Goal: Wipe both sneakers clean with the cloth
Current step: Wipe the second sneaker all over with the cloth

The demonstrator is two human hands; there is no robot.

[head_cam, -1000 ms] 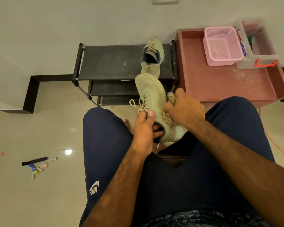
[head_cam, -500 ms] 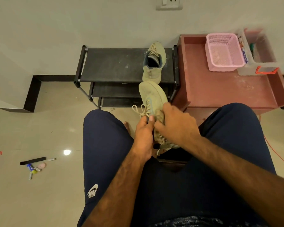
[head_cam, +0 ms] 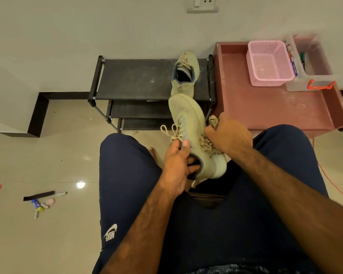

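I hold a pale green sneaker (head_cam: 186, 115) above my lap, toe pointing away. My left hand (head_cam: 176, 165) grips its collar, fingers inside the opening. Bunched in my right hand (head_cam: 228, 135) is a beige patterned cloth (head_cam: 213, 121), pressed against the sneaker's right side. The second pale green sneaker (head_cam: 183, 74) rests on the top shelf of a black shoe rack (head_cam: 139, 80), its opening facing up.
A reddish low table (head_cam: 265, 107) stands right of the rack, carrying a pink basket (head_cam: 269, 62) and a clear box (head_cam: 313, 64). Small items (head_cam: 42, 200) lie on the tiled floor at left. An orange cord (head_cam: 333, 184) runs along the floor at right.
My right hand with the cloth has slid from the sneaker's laces and top out to its right side. The view has shifted slightly.
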